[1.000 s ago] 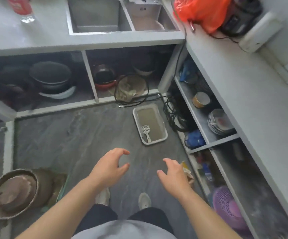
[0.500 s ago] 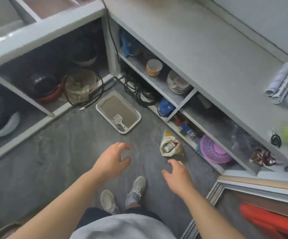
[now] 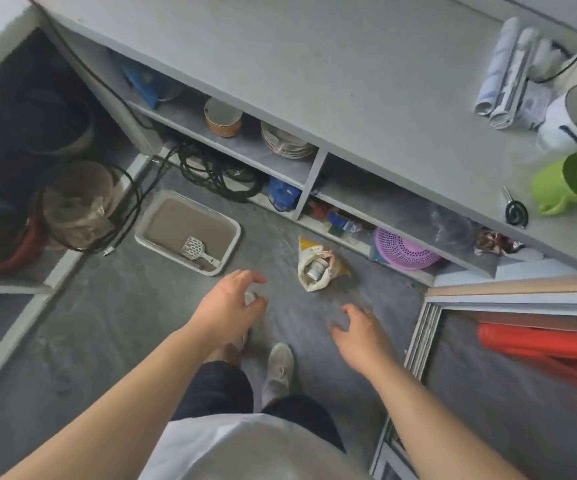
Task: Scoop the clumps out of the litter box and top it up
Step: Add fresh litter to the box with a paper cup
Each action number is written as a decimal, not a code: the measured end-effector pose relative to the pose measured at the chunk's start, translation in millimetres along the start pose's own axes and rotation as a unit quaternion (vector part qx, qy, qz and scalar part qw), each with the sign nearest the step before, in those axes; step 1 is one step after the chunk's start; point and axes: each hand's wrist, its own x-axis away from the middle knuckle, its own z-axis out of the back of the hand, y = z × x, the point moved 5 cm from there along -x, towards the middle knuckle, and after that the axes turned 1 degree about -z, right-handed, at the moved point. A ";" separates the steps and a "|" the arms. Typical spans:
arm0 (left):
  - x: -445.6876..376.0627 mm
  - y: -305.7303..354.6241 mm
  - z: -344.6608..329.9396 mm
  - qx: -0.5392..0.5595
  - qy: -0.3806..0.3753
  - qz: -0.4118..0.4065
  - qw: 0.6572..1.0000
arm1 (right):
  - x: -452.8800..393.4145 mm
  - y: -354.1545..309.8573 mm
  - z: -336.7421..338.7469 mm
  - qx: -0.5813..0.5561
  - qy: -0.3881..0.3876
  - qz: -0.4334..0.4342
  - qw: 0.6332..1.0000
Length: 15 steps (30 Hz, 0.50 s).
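A white litter box with grey-brown litter sits on the grey floor near the shelf corner. A white slotted scoop lies inside it at its near end. An open yellow-and-white litter bag with a small cup inside stands on the floor to the box's right. My left hand hovers just this side of the box, fingers loosely curled, holding nothing. My right hand hangs below the bag, fingers spread and relaxed, empty.
Black cables coil on the floor behind the box. Low shelves hold bowls, plates and a purple basket. The counter carries a green jug. A door frame and red object lie right. My feet stand below.
The view swung right and closer to the floor; the box and bag now sit nearer my hands. Both hands stayed empty and moved forward with my steps.
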 end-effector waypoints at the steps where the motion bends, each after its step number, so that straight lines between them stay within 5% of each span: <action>1: -12.9 -1.6 -1.7 -0.003 -0.019 -0.004 1.000 | -7.9 -1.6 1.0 -0.002 0.001 -0.010 1.000; 15: -179.7 -38.8 -61.7 -0.054 -0.131 -0.043 0.989 | -151.1 12.1 -60.1 -0.087 0.005 -0.112 0.990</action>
